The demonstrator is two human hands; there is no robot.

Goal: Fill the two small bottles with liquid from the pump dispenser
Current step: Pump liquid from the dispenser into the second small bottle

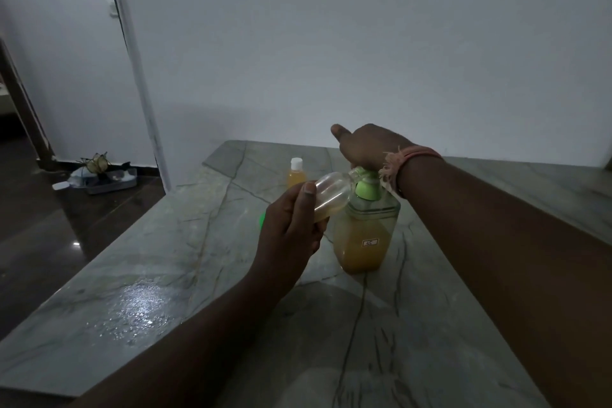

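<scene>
Fingers (306,205) of your left hand (288,228) curl round the tilted small bottle (331,192), mouth at the pump spout | your right hand (367,146) presses the pump dispenser (364,232) on the desk (165,275); finger state unclear | capped bottle (295,172) stands behind.
</scene>
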